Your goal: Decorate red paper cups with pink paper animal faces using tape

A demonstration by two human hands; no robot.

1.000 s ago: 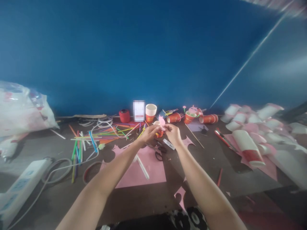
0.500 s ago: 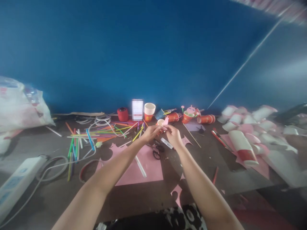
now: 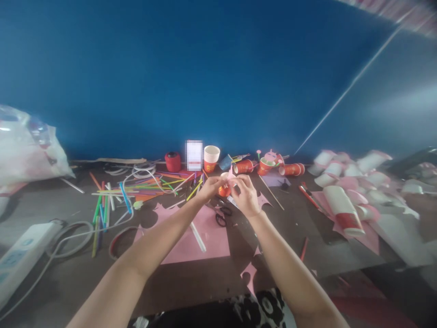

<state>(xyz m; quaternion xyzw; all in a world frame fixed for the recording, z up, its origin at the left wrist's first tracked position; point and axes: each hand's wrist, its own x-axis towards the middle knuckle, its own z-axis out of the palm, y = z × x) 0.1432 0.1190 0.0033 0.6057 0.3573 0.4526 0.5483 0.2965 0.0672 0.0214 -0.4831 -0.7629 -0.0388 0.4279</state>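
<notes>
At the middle of the table, my left hand [image 3: 211,187] pinches the lower left of a small pink paper cutout [image 3: 231,173] with a pointed top. From the other side, the fingertips of my right hand [image 3: 246,196] close on the same piece. My fingers cover much of its lower part. Just behind and below it stands a red and white paper cup [image 3: 224,190], partly hidden; I cannot tell whether the paper touches it. Black-handled scissors [image 3: 221,219] lie below my hands on a large cut pink sheet [image 3: 208,248].
Stacked paper cups [image 3: 211,159], a red round container [image 3: 172,162] and a blurred phone-like screen [image 3: 194,155] line the wall. Coloured sticks [image 3: 105,209] and a power strip [image 3: 23,255] lie left. A decorated cup [image 3: 265,166] and many white cups [image 3: 341,205] stand or lie right.
My right hand has turned and its fingers have spread more around the pink cutout, which now points more upright. More of the red cup beneath shows. The whole view has shifted slightly.
</notes>
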